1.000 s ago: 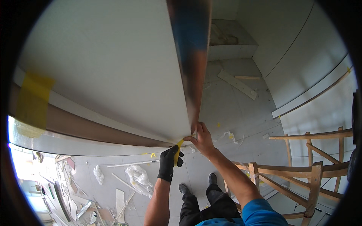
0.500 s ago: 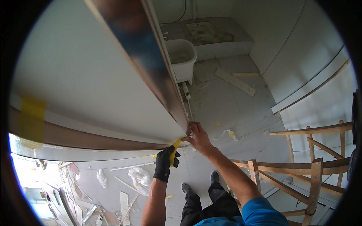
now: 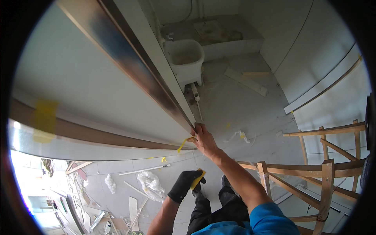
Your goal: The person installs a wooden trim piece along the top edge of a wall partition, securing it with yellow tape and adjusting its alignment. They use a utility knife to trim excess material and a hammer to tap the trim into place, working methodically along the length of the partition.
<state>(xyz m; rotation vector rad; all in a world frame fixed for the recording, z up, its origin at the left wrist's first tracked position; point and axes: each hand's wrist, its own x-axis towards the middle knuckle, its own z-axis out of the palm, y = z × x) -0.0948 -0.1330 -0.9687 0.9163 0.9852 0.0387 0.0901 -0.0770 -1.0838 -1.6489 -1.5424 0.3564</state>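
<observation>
The bare right hand [image 3: 204, 140] grips the lower corner of the metal door frame edge [image 3: 137, 66], fingers pressed on it. Below, the gloved left hand [image 3: 183, 185] pinches a yellow tape strip [image 3: 197, 179].

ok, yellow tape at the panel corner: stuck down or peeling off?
Peeling. A strip of yellow tape hangs loose below the panel corner beside the right hand; the gloved left hand holds another piece.

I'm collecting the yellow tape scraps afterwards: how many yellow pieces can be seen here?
4 clearly: one yellow strip in the gloved left hand, one yellow piece hanging beside the right hand, one yellow scrap just below the panel edge, one blurred yellow patch far left. Others may be hidden.
</observation>
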